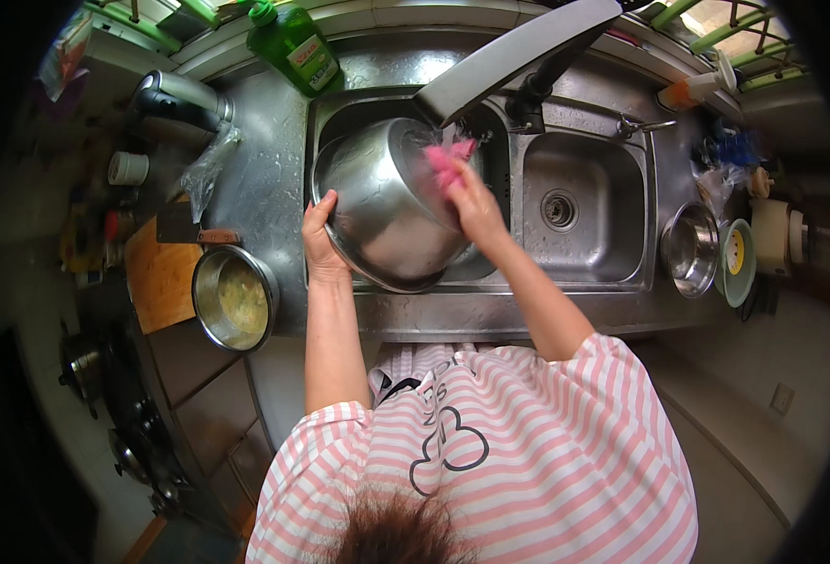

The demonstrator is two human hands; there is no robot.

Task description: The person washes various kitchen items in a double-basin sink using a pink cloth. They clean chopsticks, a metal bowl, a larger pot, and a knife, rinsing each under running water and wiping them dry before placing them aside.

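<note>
A large stainless-steel bowl [393, 211] is tilted over the left sink basin [482, 264], its outer side and base showing. My left hand [325, 236] grips its rim at the left, thumb on the outside. In my right hand [472, 204] is a pink cloth [448, 163], pressed against or just at the bowl's base and slightly blurred. The faucet [520, 60] reaches over from the upper right, and water falls from its end near the cloth.
The right basin [584, 204] has a drain strainer. A green dish-soap bottle [295, 49] stands behind the left basin. To the left are a metal bowl of yellowish contents [235, 298], a cleaver [178, 224], a wooden board [163, 275] and a kettle [178, 102]; to the right, a metal bowl [690, 249].
</note>
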